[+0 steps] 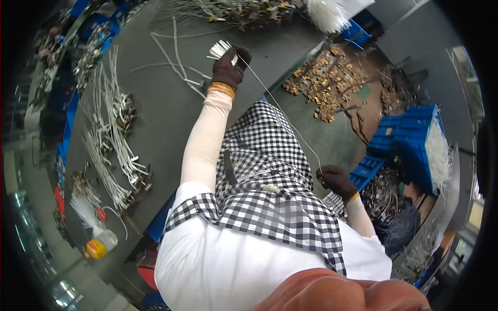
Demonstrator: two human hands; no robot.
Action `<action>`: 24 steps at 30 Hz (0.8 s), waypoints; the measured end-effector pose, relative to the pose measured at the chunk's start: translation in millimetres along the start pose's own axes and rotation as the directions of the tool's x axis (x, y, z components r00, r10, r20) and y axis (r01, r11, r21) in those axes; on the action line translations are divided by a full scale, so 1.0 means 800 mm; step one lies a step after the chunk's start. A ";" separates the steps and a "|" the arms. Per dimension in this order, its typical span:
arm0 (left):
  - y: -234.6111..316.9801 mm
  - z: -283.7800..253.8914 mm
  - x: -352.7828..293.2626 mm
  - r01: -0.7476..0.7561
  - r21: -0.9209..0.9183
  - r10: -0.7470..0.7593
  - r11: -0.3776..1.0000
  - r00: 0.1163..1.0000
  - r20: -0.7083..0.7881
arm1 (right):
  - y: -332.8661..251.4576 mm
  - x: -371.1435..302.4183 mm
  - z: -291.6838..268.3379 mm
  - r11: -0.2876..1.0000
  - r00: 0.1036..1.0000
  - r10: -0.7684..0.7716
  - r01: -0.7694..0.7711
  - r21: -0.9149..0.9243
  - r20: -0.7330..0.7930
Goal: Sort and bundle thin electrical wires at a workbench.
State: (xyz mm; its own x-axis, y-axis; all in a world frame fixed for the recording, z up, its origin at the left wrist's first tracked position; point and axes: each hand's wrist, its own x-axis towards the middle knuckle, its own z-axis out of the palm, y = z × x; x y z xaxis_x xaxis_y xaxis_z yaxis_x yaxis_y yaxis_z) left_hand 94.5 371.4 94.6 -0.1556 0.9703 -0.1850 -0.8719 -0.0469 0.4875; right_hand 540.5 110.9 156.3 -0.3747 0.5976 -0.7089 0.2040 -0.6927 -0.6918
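Observation:
My left hand (pixel 229 68), in a dark knitted glove, is closed around a bundle of short white strips (pixel 219 50) whose ends fan out past the fingers. From that hand a thin white cord (pixel 282 110) stretches down and across to the right. Its other end meets my right hand (pixel 336 181), also gloved, with the fingers drawn together on the cord. What else the right fingers may hold is hidden. Several loose pale straps (pixel 179 65) lie on the grey table (pixel 161 114) beside my left hand.
Small brass-coloured metal parts (pixel 328 78) are heaped at the right. Near my right hand stand blue bins (pixel 410 140), one with white strands (pixel 438 155). Bundles of white cables (pixel 111 140) lie at left, with a yellow-capped clear bottle (pixel 102 243). More cables (pixel 244 11) are piled at the far edge.

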 end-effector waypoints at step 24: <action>0.087 0.030 -0.107 0.096 0.000 -0.095 0.995 0.988 -0.120 | -0.045 0.095 0.054 0.996 0.992 -0.078 0.081 -0.029 0.096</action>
State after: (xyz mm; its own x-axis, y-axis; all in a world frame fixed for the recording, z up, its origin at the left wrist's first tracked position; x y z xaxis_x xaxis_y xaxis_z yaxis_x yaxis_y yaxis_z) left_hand 58.2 290.8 164.9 -0.1263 0.9350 -0.3313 -0.8827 0.0464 0.4676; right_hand 465.5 163.6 133.4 -0.4749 0.6079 -0.6364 0.1994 -0.6299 -0.7506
